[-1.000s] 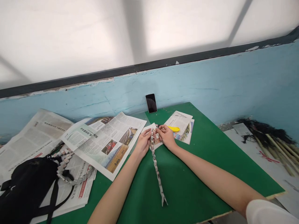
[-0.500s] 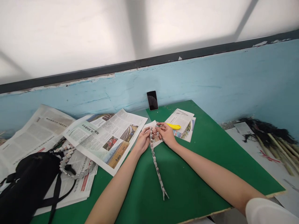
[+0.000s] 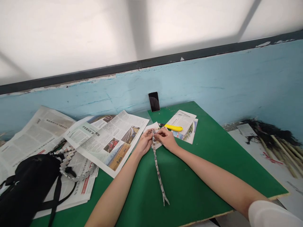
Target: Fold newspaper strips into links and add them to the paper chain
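A long chain of folded newspaper links (image 3: 156, 164) hangs toward me over the green table, its near end forked into two points. My left hand (image 3: 145, 142) is closed on the far end of this chain from the left side. From the right, my right hand (image 3: 167, 138) pinches the same end, fingers bent together. Beneath and beyond the hands lies a small piece of printed paper (image 3: 155, 125), partly covered by them. Just past my right hand rests a yellow-handled utility knife (image 3: 174, 127), its blade pointing left.
Cut newspaper pieces (image 3: 183, 119) lie under the knife's right end. Large newspaper sheets (image 3: 113, 138) cover the table's left side, with a black bag (image 3: 33, 179) and another folded-paper chain (image 3: 68, 157) on them. A phone (image 3: 154, 101) leans on the blue wall. Sticks (image 3: 284, 154) lie beyond the green table (image 3: 227, 151).
My right hand has moved slightly down and left onto the chain's far end, uncovering the knife's blade. The chain's near end has swung a little left and toward me.
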`<state>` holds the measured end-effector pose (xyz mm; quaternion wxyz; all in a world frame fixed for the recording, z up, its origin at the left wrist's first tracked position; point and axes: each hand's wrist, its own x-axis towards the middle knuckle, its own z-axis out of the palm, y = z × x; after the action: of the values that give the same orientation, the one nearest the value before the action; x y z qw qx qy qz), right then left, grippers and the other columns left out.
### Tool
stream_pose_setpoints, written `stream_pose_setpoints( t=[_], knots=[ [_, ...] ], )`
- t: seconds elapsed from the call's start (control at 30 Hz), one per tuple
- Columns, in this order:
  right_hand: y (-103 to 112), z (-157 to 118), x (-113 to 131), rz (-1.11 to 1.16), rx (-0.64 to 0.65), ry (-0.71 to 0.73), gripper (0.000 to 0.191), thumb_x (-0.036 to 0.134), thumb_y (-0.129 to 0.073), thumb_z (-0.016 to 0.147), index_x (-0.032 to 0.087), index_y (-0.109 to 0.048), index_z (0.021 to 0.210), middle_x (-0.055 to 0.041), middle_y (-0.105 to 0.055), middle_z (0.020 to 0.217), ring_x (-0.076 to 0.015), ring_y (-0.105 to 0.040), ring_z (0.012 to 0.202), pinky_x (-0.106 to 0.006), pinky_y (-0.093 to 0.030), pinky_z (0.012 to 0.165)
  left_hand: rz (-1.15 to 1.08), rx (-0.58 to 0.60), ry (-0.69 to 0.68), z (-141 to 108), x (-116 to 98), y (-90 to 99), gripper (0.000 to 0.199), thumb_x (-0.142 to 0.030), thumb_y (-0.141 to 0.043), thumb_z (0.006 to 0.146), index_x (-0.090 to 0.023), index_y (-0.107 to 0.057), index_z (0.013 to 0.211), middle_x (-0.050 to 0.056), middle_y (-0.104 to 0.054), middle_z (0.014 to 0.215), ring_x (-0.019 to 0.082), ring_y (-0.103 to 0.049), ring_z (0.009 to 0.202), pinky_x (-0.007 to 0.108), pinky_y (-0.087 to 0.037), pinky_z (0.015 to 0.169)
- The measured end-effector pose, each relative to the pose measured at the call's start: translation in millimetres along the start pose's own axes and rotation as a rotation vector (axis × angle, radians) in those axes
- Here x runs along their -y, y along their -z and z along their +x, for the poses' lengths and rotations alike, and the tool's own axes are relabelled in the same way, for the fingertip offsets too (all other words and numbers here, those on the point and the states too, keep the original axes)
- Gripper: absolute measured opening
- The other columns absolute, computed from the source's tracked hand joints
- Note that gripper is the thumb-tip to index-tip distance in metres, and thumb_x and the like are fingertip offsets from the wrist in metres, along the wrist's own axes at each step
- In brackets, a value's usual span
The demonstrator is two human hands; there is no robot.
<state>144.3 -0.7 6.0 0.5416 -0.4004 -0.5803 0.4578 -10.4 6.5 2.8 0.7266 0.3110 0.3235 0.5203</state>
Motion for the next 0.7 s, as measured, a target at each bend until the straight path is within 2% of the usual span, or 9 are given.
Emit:
stream_pose_setpoints(
  t=[0.17, 0.47, 0.7],
  knots=[
    [1.1, -3.7, 3.5, -0.125, 0.028, 0.062, 0.028, 0.047, -0.071, 0.086, 0.022, -0.069, 0.075, -0.0008, -0.064, 0.068, -0.0165, -0.053, 0.06, -0.029, -0.041, 0.057, 0.008, 0.001, -0.029, -1.0, 1.9, -1.0, 0.041, -0.013, -0.083, 0.067, -0.016, -0.066, 0.104, 0.006, -0.072, 0.101, 0.015, -0.069, 0.09, 0.025, -0.052, 0.085],
    [4.5, -5.7, 2.1, -0.159, 0.03, 0.127, 0.025, 0.043, -0.071, 0.089, 0.022, -0.068, 0.077, -0.0008, -0.066, 0.07, -0.0159, -0.054, 0.059, -0.03, -0.042, 0.058, 0.064, 0.011, -0.054, -0.9, 3.5, -2.7, 0.038, -0.016, -0.082, 0.071, -0.016, -0.067, 0.106, 0.007, -0.071, 0.103, 0.016, -0.069, 0.094, 0.027, -0.051, 0.089],
    [4.5, -5.7, 5.3, -0.186, 0.045, 0.176, 0.023, 0.04, -0.07, 0.09, 0.021, -0.068, 0.077, 0.0004, -0.064, 0.067, -0.0145, -0.052, 0.058, -0.028, -0.04, 0.057, 0.027, 0.003, -0.045, 1.6, 5.4, 0.7, 0.038, -0.011, -0.082, 0.069, -0.016, -0.069, 0.104, 0.006, -0.071, 0.105, 0.016, -0.067, 0.096, 0.025, -0.05, 0.089]
  ],
)
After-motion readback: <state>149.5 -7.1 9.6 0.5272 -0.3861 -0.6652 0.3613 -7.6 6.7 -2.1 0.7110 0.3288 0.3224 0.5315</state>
